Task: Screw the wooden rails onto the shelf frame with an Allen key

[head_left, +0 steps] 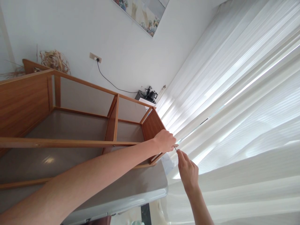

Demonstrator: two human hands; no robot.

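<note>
A wooden shelf frame (112,118) lies on its side on a grey table (140,184), its open compartments facing me. My left hand (165,140) grips the far end panel (152,125) of the frame, at its outer corner. My right hand (187,170) is just to the right of it, fingers pinched on a thin metal tool (175,149) whose tip points at that same corner. The tool's tip and the spot it touches are too small to make out.
White sheer curtains (234,109) fill the right side, close behind the hands. A white wall (105,31) carries a socket with a black cable (110,82), a framed picture (142,12) and a small stand with a black kettle (150,93). Dried grass (55,61) sits behind the frame.
</note>
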